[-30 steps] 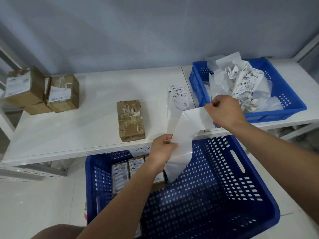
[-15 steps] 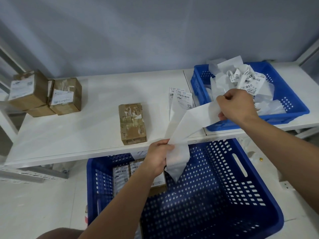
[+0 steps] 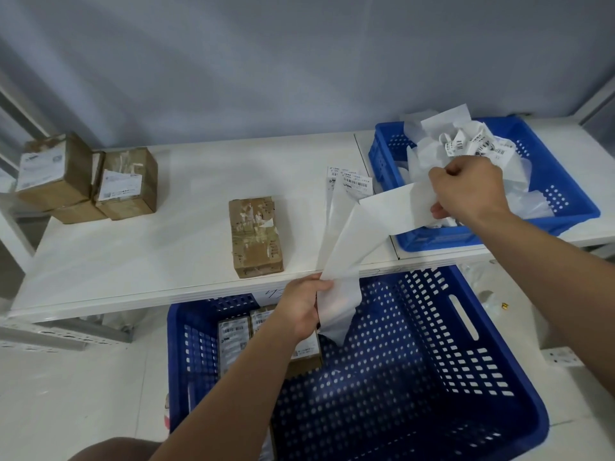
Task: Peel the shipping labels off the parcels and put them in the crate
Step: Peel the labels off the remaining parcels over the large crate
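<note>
At far left on the shelf point(image 3: 166, 247) sit labelled boxes point(image 3: 56, 171), kept apart from the stripped box point(image 3: 256, 236). The left hand point(image 3: 301, 306) pinches the low end of the strip point(image 3: 349, 241), likely steadying it, while the right hand point(image 3: 469, 188) grips its top over the crate point(image 3: 446, 237) of labels point(image 3: 472, 146)

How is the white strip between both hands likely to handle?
The white strip is probably floppy: it folds and sags between the left hand and right hand. It seems light; its free end dangles below the left grip.
</note>
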